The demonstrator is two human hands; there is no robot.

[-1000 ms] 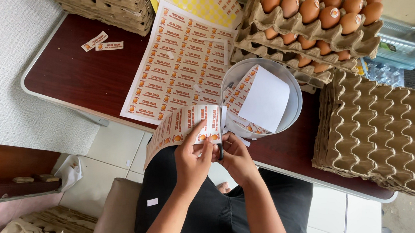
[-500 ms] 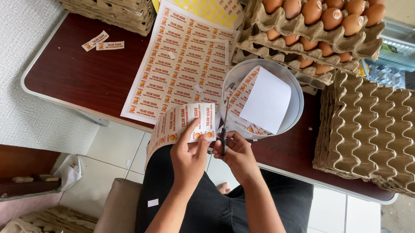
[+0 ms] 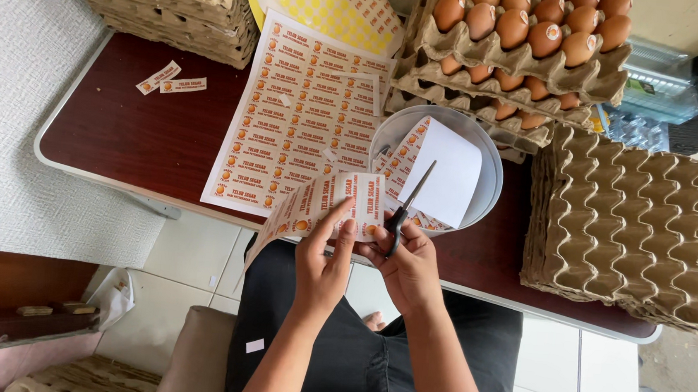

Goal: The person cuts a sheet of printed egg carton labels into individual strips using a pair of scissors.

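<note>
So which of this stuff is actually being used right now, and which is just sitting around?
In use:
left hand
label strip
right hand
scissors

Lying about:
label sheet
bowl
egg trays
empty trays
two cut labels

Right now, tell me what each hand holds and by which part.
The left hand pinches a strip of labels by its lower edge. The right hand holds scissors by the handles, blades pointing up.

White-and-orange label sheet [image 3: 300, 126] on table, cut strip [image 3: 323, 206] in left hand [image 3: 323, 264], two loose labels [image 3: 171, 82] far left
</note>
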